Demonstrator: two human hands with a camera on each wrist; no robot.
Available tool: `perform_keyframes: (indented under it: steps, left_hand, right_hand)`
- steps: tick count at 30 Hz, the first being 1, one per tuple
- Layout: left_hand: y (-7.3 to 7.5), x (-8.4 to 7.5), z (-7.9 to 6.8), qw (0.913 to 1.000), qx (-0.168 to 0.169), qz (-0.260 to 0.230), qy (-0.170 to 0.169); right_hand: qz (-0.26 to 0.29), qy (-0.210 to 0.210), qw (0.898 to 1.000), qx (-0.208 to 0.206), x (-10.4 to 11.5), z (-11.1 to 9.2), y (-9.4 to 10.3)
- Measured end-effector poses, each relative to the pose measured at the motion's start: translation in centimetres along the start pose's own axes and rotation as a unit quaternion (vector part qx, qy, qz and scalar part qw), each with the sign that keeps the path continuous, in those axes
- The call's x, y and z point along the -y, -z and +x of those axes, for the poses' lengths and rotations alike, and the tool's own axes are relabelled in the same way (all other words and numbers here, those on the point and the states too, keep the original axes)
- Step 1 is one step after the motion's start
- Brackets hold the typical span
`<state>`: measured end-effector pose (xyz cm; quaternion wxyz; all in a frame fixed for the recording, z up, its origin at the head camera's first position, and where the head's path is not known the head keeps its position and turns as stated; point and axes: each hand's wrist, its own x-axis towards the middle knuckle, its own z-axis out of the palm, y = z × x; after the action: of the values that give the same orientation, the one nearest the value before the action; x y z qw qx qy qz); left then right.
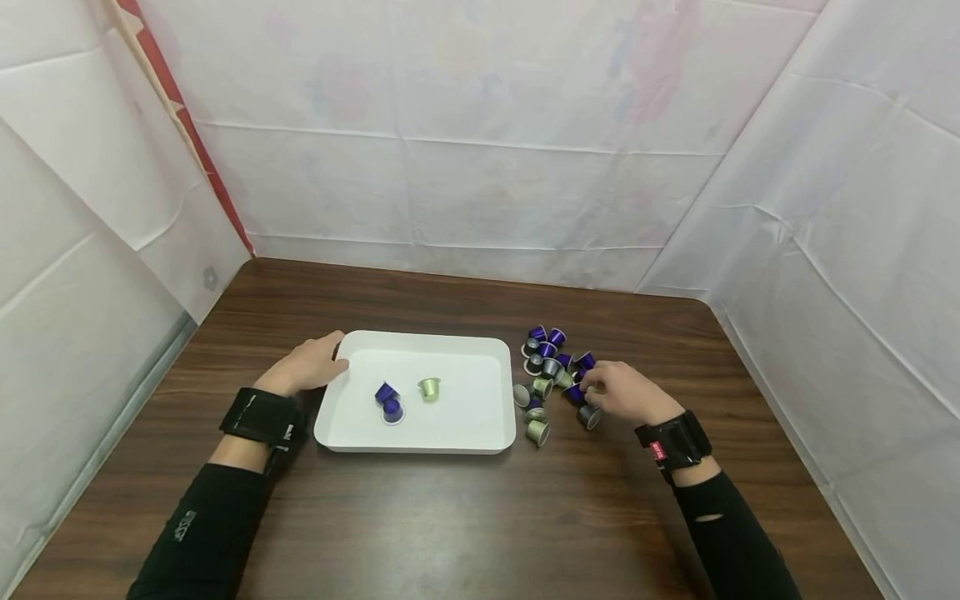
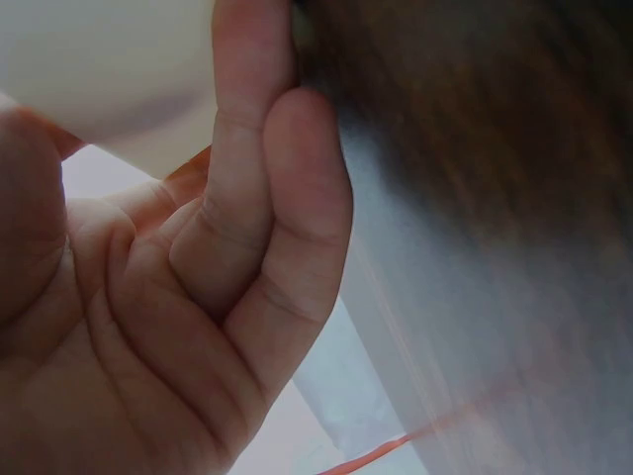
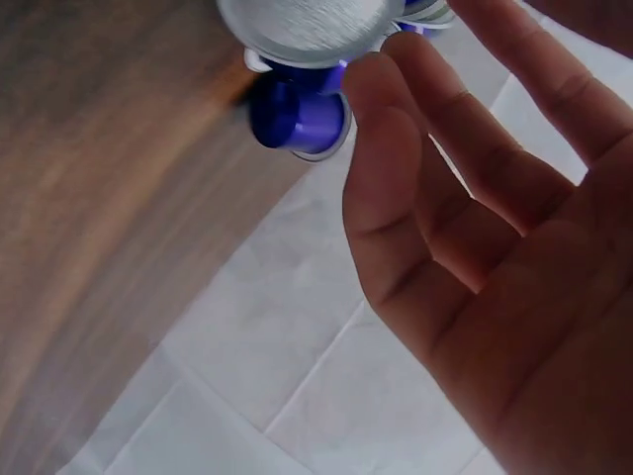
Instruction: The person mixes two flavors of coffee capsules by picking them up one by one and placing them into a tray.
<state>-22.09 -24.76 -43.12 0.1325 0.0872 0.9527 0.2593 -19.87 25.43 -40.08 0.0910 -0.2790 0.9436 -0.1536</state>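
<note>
My left hand (image 1: 311,365) grips the left rim of a white tray (image 1: 480,408), its thumb over the rim. In the left wrist view, the fingers (image 2: 247,148) bend beside the tray's pale side. Inside the tray are two purple coffee capsules (image 1: 392,409) and a light green capsule (image 1: 430,389). My right hand (image 1: 630,392) is at the right side of a loose capsule pile, fingertips right at a purple capsule (image 1: 575,395). Its other fingers curve loosely beside a silver capsule lid (image 3: 312,25) in the right wrist view; I cannot tell whether thumb and index pinch anything.
Purple, green and grey capsules (image 1: 550,367) lie in a cluster just right of the tray, some tipped on their sides. A green capsule (image 1: 537,432) lies at the cluster's near end. The brown wooden table (image 1: 450,525) is bordered by white sheeting (image 1: 450,183) behind and at both sides.
</note>
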Motion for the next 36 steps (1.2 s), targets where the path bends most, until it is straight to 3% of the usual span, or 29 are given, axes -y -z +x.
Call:
perform_keyframes:
  steps: [9, 18, 36]
  left_hand:
    - [-0.2, 0.2, 0.1, 1.0000, 0.006, -0.002, 0.001]
    - [-0.1, 0.1, 0.1, 1.0000, 0.002, 0.000, 0.000]
    - [0.0, -0.1, 0.0, 1.0000, 0.002, 0.000, 0.001]
  right_hand:
    - [-0.012, -0.030, 0.999, 0.017, -0.4, -0.6, -1.0]
    - [-0.023, -0.018, 1.000, -0.001, -1.1, -0.6, -1.4]
    - [-0.030, -0.045, 0.998, 0.030, -2.3, 0.1, -1.2]
